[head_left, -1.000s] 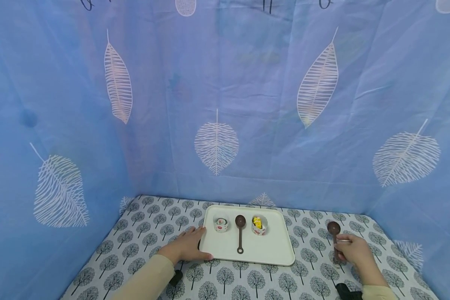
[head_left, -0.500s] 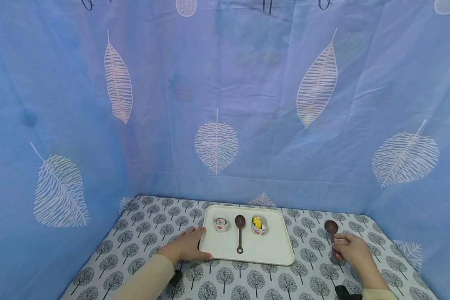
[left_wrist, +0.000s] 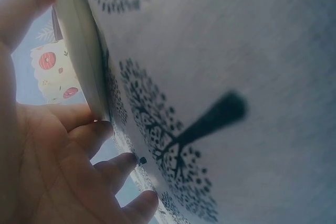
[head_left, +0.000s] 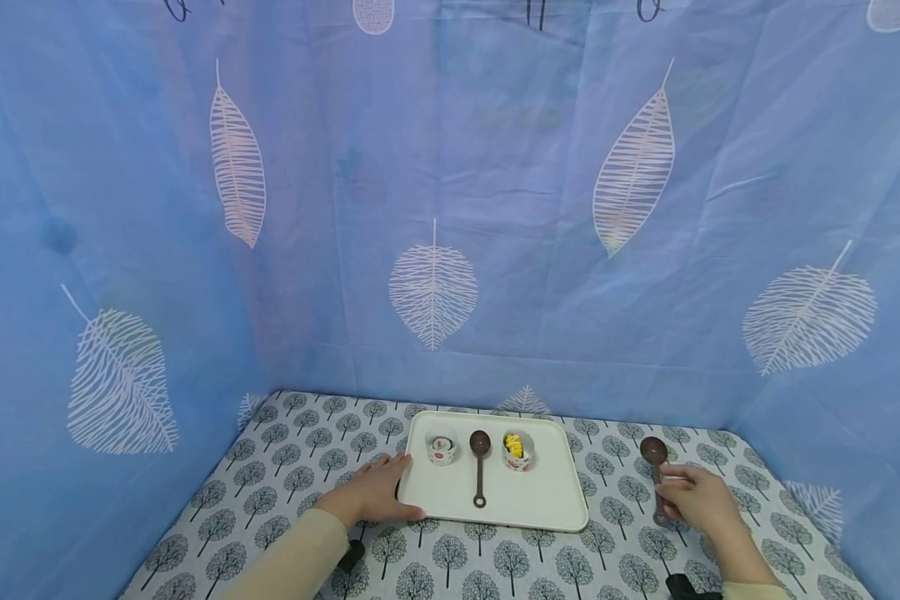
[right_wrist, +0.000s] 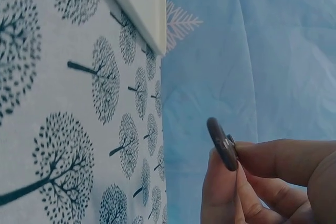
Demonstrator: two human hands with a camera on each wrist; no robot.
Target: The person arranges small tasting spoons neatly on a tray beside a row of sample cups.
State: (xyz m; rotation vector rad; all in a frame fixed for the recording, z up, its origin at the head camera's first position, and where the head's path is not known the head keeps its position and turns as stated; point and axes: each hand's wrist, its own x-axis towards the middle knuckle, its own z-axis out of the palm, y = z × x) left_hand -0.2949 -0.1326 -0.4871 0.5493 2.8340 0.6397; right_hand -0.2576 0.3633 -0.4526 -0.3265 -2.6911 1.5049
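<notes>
In the head view my right hand (head_left: 697, 502) pinches a brown spoon (head_left: 653, 451) by its handle, bowl pointing away from me. The right wrist view shows the end of that handle between thumb and fingers, above the cloth. My left hand (head_left: 373, 493) lies spread around the front left corner of a cream tray (head_left: 528, 504), thumb at the near edge and fingers along the left side. A second brown spoon (head_left: 480, 444) lies in the middle of the tray. It sits between a printed cup (head_left: 442, 457) with pale contents and another cup (head_left: 517, 462) with yellow pieces (head_left: 513, 444).
A tree-patterned cloth (head_left: 615, 533) covers the table. Blue curtains (head_left: 435, 167) with white leaf prints stand close behind it and at both sides. Patterned cloth lies between the tray and the right hand.
My right hand has shifted the held spoon slightly left, towards the tray. The left hand, tray, cups and second spoon have stayed put.
</notes>
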